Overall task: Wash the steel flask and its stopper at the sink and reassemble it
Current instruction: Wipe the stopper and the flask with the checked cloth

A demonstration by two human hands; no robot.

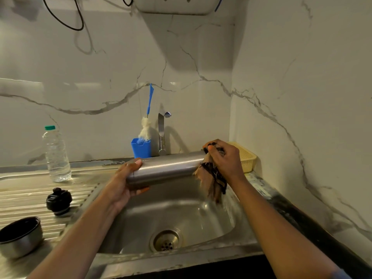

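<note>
White marble wall stands behind a steel bench with a sink set in it. Above the sink the steel flask lies sideways in the air between both hands. The left hand holds its bottom end, thumb on top and fingers curled under. The right hand is closed around a brown and black cloth at the other end of the flask, and the cloth hangs down. On the ribbed part of the bench, at left, stand a clear water bottle and a steel bowl. A yellow basket sits in the corner behind the right hand. A blue holder with a brush stands just beside the tap. The black stopper rests on the ribbed part, well apart from the flask.
</note>
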